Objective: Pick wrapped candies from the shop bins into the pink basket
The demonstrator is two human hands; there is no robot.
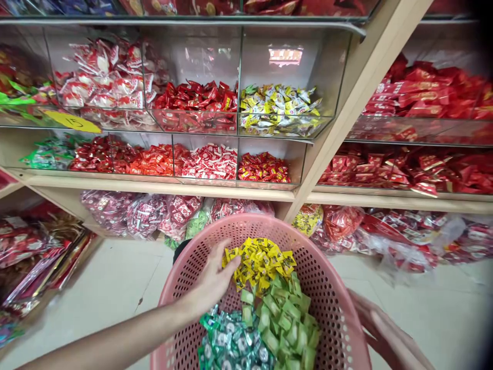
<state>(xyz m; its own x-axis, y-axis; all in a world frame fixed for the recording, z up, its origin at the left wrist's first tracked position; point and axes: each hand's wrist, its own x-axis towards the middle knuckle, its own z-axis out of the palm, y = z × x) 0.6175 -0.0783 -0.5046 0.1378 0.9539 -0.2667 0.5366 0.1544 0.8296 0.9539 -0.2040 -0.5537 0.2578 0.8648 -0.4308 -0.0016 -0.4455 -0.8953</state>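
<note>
So on my head feed the yellow candies [259,263] sit at 12 o'clock inside a pink perforated basket [346,308], which fills 6 o'clock of my view. My left hand [215,277] comes in from about 10 o'clock of the basket, loosely spread with the thumb right at the edge of the yellow pile. Light green candies [288,326] sit at 4 o'clock, shiny teal ones [233,341] at 7, piles touching. My right hand [389,329] is outside the basket wall around 3 o'clock; can't tell if it's gripping. Past the basket, toward 12, bagged sweets [146,213] lie under shelves [154,186] full of mostly red candy, with a yellow "15" tag [72,122] near 10 o'clock. Pale floor tiles [119,282] below.
</note>
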